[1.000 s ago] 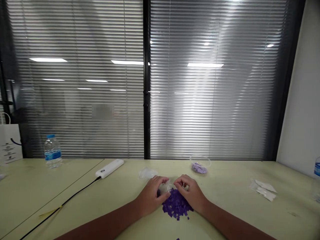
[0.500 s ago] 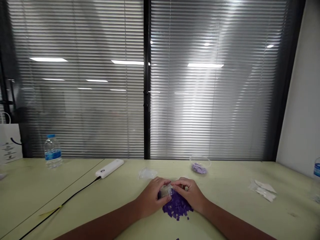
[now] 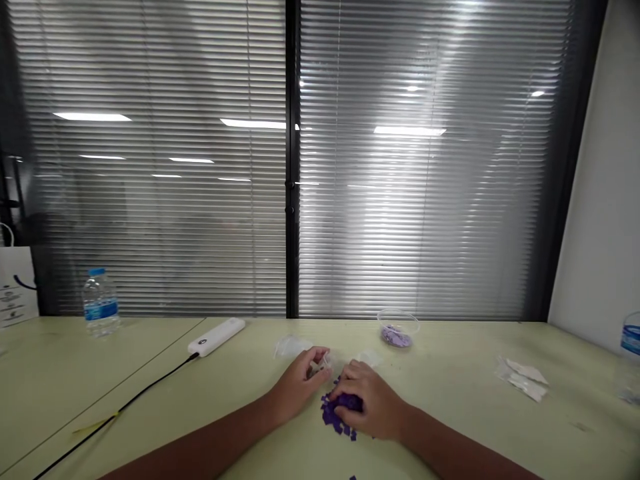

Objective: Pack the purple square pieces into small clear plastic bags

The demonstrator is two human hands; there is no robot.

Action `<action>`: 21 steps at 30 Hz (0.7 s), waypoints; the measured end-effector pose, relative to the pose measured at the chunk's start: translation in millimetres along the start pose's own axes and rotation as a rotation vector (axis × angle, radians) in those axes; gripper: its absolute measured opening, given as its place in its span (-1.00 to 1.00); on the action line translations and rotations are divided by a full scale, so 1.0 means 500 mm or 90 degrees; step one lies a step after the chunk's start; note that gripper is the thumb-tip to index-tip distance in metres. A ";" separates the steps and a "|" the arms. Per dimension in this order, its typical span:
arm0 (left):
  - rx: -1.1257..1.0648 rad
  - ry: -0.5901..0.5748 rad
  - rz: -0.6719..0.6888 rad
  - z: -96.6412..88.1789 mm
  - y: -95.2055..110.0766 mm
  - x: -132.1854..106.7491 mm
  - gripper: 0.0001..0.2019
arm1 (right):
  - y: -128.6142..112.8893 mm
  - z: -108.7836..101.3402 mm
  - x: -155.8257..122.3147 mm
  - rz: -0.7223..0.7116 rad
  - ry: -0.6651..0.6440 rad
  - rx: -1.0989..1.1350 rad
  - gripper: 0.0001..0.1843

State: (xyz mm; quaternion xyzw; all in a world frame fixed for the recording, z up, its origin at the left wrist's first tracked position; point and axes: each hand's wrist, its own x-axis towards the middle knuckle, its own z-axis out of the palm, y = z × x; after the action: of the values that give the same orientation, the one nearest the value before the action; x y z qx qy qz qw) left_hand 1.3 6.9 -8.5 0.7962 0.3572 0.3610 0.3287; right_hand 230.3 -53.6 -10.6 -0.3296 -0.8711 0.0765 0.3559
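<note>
Two bare hands work at the near edge of a pale green tabletop point(image 3: 450, 407), forearms entering from the bottom of the view.

Item 1, left hand point(image 3: 297, 387): fingers point(image 3: 314, 375) curled and closed in a pinch around a small clear piece point(image 3: 320, 363), its exact form too small to tell. It rests just beside the pile.

Item 2, right hand point(image 3: 370, 403): fingers point(image 3: 350, 393) curved downward, lying on the pile. Whether they have hold of any squares cannot be told.

Item 3, purple squares point(image 3: 333, 415): a loose pile of small pieces, partly under the right hand, between the hands and the viewer. One stray square point(image 3: 353, 478) lies apart at the bottom edge.

Item 4, clear bag point(image 3: 293, 347): flat, just beyond the left hand.

Item 5, clear scrap point(image 3: 370, 359): flat, just beyond the right hand.

Item 6, clear bowl point(image 3: 397, 331): holds lilac pieces, further back.

Also on the tabletop: a white power bank point(image 3: 216, 337) with black cable point(image 3: 125, 393), a yellow strip point(image 3: 95, 423), white packets point(image 3: 523, 380), and two water bottles point(image 3: 100, 303) point(image 3: 631, 339), one at each side. A paper bag point(image 3: 15, 287) stands far left, before closed blinds point(image 3: 400, 167).
</note>
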 end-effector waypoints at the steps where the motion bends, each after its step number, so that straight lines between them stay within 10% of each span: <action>1: 0.001 -0.001 0.003 0.001 0.001 -0.001 -0.51 | 0.003 0.001 0.000 0.010 0.005 0.008 -0.84; 21: 0.062 -0.017 0.018 0.001 0.028 -0.011 -0.52 | 0.015 -0.001 0.003 0.046 0.075 0.057 -0.90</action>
State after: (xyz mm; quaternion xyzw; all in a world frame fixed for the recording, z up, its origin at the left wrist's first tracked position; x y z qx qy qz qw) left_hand 3.3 -5.0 0.2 0.8207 0.3590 0.3375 0.2894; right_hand 233.7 -47.2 -12.0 -0.3482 -0.8320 0.1088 0.4179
